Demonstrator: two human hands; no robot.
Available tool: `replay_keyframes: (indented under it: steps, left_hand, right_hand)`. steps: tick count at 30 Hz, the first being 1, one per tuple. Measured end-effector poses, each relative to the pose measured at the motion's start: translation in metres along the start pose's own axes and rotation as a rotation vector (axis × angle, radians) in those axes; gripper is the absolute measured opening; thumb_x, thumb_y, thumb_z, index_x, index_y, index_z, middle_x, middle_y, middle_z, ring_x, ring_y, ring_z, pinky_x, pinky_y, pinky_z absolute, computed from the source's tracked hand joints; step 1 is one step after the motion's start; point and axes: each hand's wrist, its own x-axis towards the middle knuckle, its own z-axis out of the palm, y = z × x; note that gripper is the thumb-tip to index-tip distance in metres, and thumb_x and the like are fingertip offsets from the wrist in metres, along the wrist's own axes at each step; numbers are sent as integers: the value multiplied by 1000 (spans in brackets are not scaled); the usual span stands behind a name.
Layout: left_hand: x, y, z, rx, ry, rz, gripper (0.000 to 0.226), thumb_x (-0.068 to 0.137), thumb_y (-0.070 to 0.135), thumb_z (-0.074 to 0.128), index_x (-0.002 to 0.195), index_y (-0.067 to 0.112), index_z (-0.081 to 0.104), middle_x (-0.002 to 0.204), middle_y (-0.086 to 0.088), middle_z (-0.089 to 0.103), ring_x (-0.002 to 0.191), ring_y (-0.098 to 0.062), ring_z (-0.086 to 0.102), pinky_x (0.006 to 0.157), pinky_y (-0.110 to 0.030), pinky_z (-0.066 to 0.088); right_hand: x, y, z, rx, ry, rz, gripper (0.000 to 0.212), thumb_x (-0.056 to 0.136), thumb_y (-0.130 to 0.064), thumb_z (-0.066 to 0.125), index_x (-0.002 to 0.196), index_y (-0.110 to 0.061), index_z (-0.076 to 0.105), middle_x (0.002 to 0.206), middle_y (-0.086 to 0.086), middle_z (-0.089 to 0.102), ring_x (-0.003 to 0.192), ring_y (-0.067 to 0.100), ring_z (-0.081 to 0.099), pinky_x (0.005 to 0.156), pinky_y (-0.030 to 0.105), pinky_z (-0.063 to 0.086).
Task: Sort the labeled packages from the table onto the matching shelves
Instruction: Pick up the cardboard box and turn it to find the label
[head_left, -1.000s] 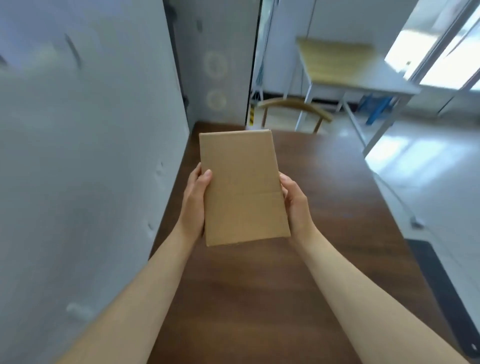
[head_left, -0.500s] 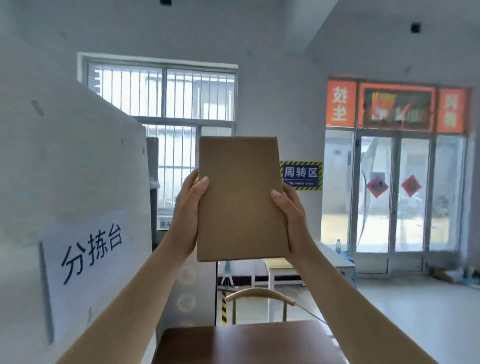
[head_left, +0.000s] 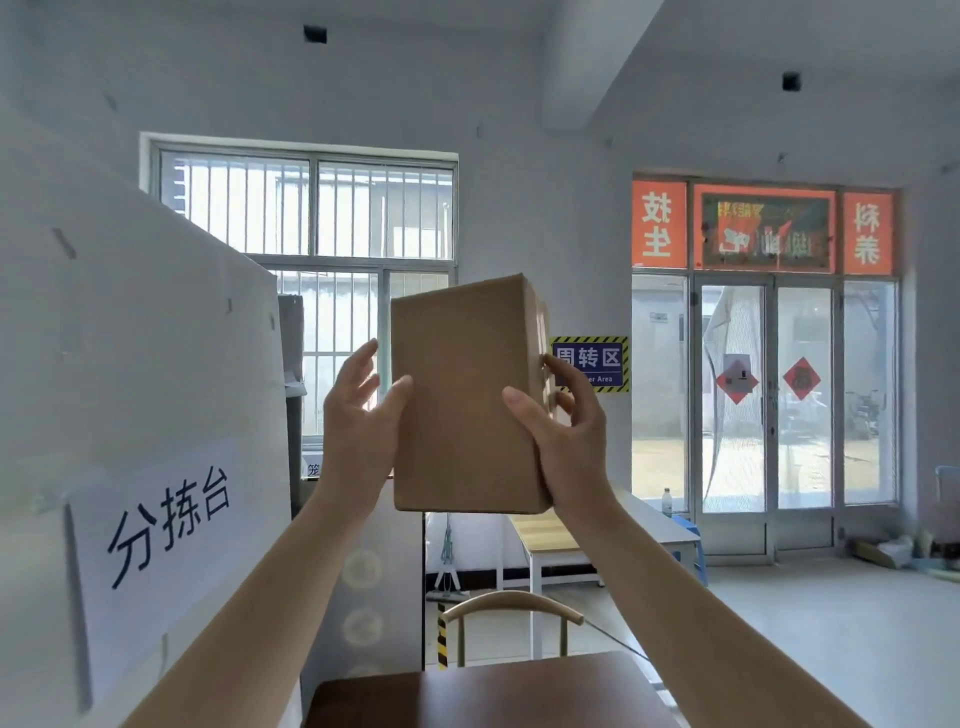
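I hold a plain brown cardboard box (head_left: 462, 395) upright at eye level, above the far end of the dark wooden table (head_left: 493, 696). My right hand (head_left: 566, 441) grips its right side, thumb on the front face and fingers on the narrow side face. My left hand (head_left: 361, 431) rests against the box's left edge with thumb and palm, its fingers spread and off the cardboard. No label shows on the faces turned toward me. No shelves are in view.
A white partition (head_left: 156, 364) with a paper sign (head_left: 166, 519) stands close on the left. A curved-back chair (head_left: 511, 608) sits past the table end, with a white bench-table (head_left: 561, 530) behind it. Glass doors (head_left: 769, 405) and open floor lie to the right.
The box rose from just over the table to eye level as my view tilted up. It has since turned so its right side face shows, and my left fingers have spread off it.
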Motion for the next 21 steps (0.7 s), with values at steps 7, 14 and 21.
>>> replay_keyframes:
  steps: [7, 14, 21]
  left_hand:
    - [-13, -18, 16, 126, -238, -72, 115, 45, 83, 68, 145, 47, 24, 150, 9, 35, 135, -17, 42, 103, -46, 44]
    - [-17, -31, 17, 4, -246, -71, 97, 60, 69, 66, 146, 48, 24, 148, 10, 38, 132, -14, 44, 101, -36, 45]
    - [-34, -52, 5, -199, -240, -212, 51, 88, 34, 59, 137, 32, 44, 110, 2, 68, 82, -7, 72, 62, -21, 56]
  right_hand:
    - [-14, 9, 19, -282, 63, -231, 84, 58, -60, 74, 132, -43, 38, 134, -11, 45, 126, 12, 45, 103, 47, 46]
    - [-31, 5, 20, -364, 72, -271, 91, 59, -62, 70, 137, -45, 27, 139, -14, 38, 129, 9, 38, 105, 45, 44]
    - [-48, 22, 12, -259, -71, -140, 69, 65, -51, 73, 119, -60, 32, 124, -19, 51, 117, 9, 52, 92, 31, 54]
